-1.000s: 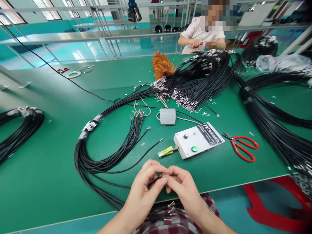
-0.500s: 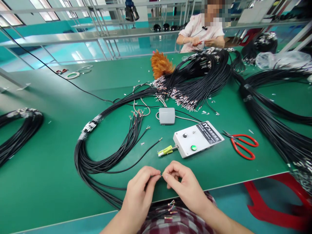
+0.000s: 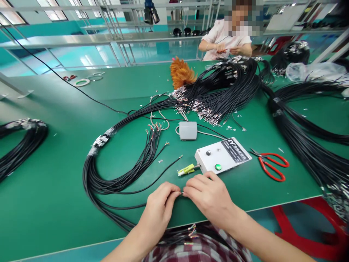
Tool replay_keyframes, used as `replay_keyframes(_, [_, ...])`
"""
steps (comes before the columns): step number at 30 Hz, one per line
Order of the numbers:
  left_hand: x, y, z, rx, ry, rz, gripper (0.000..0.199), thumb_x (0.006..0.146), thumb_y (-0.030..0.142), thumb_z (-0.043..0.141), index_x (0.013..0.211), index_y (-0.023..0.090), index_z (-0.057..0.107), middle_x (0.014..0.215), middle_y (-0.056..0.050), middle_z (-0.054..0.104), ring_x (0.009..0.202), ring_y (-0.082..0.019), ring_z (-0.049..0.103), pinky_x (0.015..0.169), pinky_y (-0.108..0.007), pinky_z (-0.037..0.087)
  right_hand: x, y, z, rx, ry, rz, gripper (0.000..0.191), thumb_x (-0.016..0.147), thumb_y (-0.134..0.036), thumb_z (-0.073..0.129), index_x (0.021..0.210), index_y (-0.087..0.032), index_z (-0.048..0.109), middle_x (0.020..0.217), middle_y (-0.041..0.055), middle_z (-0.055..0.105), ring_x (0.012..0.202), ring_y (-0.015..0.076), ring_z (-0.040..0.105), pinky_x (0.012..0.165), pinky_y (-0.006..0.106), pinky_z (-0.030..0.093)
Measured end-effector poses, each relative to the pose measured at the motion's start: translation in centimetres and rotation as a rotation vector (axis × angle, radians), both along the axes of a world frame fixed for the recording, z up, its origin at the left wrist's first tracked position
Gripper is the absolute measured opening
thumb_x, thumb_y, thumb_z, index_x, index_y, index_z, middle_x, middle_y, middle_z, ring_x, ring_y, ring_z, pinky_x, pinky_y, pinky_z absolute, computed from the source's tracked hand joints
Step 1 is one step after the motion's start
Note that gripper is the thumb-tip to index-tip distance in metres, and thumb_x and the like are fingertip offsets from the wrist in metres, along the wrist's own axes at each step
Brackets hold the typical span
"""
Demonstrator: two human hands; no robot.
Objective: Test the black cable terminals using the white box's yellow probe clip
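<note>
Near the front edge of the green table, my left hand (image 3: 160, 203) pinches a black cable (image 3: 125, 208) close to its end. My right hand (image 3: 208, 193) is closed at the thin tip that shows between the two hands; its fingers meet around the fine wire end. Just beyond my right hand lies a white control box (image 3: 222, 154) with a green button and a yellow-green clip (image 3: 186, 170) on its shaft. The cable belongs to a looped black bundle (image 3: 89, 174) at the left, with stripped ends fanned out.
Red-handled scissors (image 3: 274, 165) lie right of the box. A grey block (image 3: 188, 131) sits behind it. Large cable bundles (image 3: 231, 87) and an orange feathery object (image 3: 181, 72) are farther back. Across the table sits a person (image 3: 226, 40). A red stool (image 3: 297, 233) stands below the front edge.
My right hand has turned and risen slightly toward the box, its fingers now flatter over the wire end. My left hand has shifted a little up and right.
</note>
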State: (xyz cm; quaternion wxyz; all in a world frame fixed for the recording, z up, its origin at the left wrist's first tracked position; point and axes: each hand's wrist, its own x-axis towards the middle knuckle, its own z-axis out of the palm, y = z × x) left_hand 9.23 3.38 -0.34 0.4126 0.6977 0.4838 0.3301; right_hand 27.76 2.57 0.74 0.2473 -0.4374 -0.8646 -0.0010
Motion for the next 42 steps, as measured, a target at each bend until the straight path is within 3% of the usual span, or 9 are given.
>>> replay_keyframes(3, [0.1, 0.7, -0.1, -0.064, -0.025, 0.050, 0.016, 0.088, 0.022, 0.056, 0.076, 0.019, 0.066, 0.072, -0.001, 0.069, 0.066, -0.016, 0.063, 0.064, -0.024, 0.049, 0.7, 1.2, -0.1, 0.032, -0.052, -0.107, 0.010, 0.096, -0.022, 0.057, 0.100, -0.019, 0.067, 0.106, 0.0041, 0.073, 0.102, 0.0201, 0.060, 0.082, 0.035, 0.033])
replay_keyframes(5, [0.2, 1.4, -0.1, -0.128, -0.062, 0.100, 0.015, 0.086, 0.024, 0.057, 0.076, 0.018, 0.066, 0.069, -0.001, 0.068, 0.064, -0.016, 0.063, 0.061, -0.024, 0.048, 1.0, 1.9, -0.2, 0.053, -0.120, -0.160, 0.015, 0.094, -0.017, 0.058, 0.107, -0.017, 0.065, 0.114, 0.0059, 0.072, 0.108, 0.0219, 0.058, 0.086, 0.037, 0.033])
replay_keyframes(16, [1.3, 3.4, -0.2, -0.122, -0.054, 0.154, 0.016, 0.087, 0.026, 0.056, 0.076, 0.018, 0.064, 0.068, 0.000, 0.064, 0.064, -0.016, 0.061, 0.061, -0.025, 0.046, 1.2, 4.1, -0.3, 0.012, -0.253, -0.114, 0.012, 0.091, -0.012, 0.061, 0.089, -0.018, 0.071, 0.082, 0.0018, 0.072, 0.083, 0.0186, 0.059, 0.083, 0.037, 0.030])
replay_keyframes(34, [1.6, 3.8, -1.4, -0.074, 0.040, 0.159, 0.017, 0.087, 0.028, 0.051, 0.075, 0.020, 0.060, 0.067, 0.000, 0.064, 0.062, -0.018, 0.061, 0.060, -0.027, 0.044, 1.2, 4.4, 0.3, -0.053, -0.300, -0.140, 0.010, 0.082, -0.011, 0.070, 0.087, -0.020, 0.071, 0.081, 0.0002, 0.071, 0.082, 0.0197, 0.060, 0.082, 0.038, 0.028])
replay_keyframes(42, [1.6, 3.8, -1.5, -0.078, 0.050, 0.155, 0.018, 0.088, 0.030, 0.050, 0.076, 0.020, 0.059, 0.067, 0.000, 0.064, 0.063, -0.018, 0.062, 0.062, -0.027, 0.045, 0.9, 4.1, 0.6, -0.044, -0.249, -0.118, 0.011, 0.085, -0.015, 0.070, 0.095, -0.018, 0.069, 0.093, 0.0024, 0.074, 0.090, 0.0215, 0.064, 0.087, 0.041, 0.031])
